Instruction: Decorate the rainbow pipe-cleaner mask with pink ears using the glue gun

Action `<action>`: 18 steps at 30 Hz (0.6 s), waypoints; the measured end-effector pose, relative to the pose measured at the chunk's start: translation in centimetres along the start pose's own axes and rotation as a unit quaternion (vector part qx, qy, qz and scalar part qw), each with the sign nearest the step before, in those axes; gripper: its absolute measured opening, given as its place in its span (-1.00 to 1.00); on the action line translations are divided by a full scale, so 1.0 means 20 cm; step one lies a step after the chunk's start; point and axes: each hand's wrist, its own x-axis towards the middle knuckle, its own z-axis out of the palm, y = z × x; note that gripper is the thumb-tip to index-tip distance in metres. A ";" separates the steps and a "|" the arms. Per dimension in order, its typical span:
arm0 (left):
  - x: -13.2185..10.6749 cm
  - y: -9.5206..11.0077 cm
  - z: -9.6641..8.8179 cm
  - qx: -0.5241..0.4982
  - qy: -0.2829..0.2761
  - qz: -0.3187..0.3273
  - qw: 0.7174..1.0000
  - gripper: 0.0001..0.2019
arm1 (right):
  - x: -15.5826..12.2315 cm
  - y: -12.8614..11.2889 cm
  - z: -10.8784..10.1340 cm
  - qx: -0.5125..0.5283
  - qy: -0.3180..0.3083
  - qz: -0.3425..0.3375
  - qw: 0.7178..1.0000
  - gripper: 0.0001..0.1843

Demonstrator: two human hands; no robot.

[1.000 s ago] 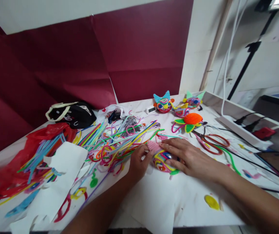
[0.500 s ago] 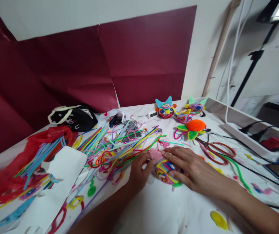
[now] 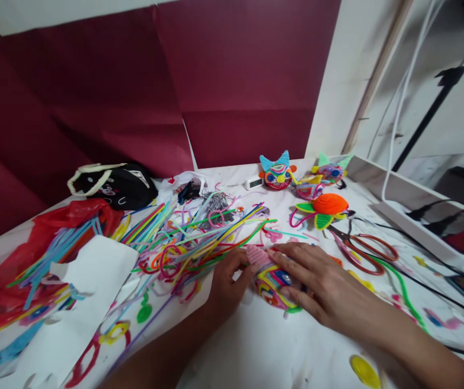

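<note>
Between my two hands, on the white table, rests a round pipe-cleaner figure (image 3: 272,283) banded in yellow, blue, orange and green, with a pink pointed ear (image 3: 258,256) on top. My left hand (image 3: 232,278) pinches the ear's left side between thumb and fingers. Across the figure's right side lies my right hand (image 3: 313,278), its fingers curved over the top and its thumb low on the front, so that side is hidden. Beyond my right hand are an orange pipe-cleaner turtle (image 3: 328,204) with green leaf-shaped flippers and orange-handled scissors (image 3: 367,251).
Loose pipe cleaners (image 3: 199,248) spread left of my hands, near a red plastic bag (image 3: 49,237) and cut white paper (image 3: 89,292). A black pouch (image 3: 122,186) stands behind. Finished figures (image 3: 278,175) and a small digital display (image 3: 253,183) sit at the back; a power strip (image 3: 426,232) lies right.
The camera view has tilted down slightly and shifted. Both hands keep nearly the same hold on the figure, and nothing on the table has visibly moved.
</note>
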 end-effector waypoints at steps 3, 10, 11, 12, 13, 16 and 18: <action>0.00 0.01 0.00 -0.003 0.000 -0.001 1.000 -0.93 | 0.00 0.00 0.00 -0.004 0.001 0.003 1.000 -0.47; 0.02 0.03 -0.01 0.039 0.002 0.025 0.999 -0.88 | -0.02 0.01 0.01 -0.009 0.005 0.002 1.000 -0.45; 0.02 0.03 -0.01 0.041 0.003 0.028 0.999 -0.88 | -0.02 0.01 0.01 -0.012 0.008 0.000 1.000 -0.45; 0.02 0.03 -0.01 0.043 0.003 0.031 0.999 -0.88 | -0.02 0.01 0.02 -0.013 0.010 -0.001 1.000 -0.45; 0.02 0.03 -0.01 0.044 0.004 0.032 0.998 -0.88 | -0.02 0.01 0.02 -0.014 0.011 -0.005 1.000 -0.44; 0.02 0.04 -0.01 0.037 0.004 0.028 0.999 -0.87 | -0.02 0.01 0.02 -0.017 0.013 -0.011 1.000 -0.43; 0.02 0.04 0.00 0.032 0.003 0.023 0.999 -0.86 | -0.02 0.01 0.01 -0.022 0.016 -0.013 1.000 -0.44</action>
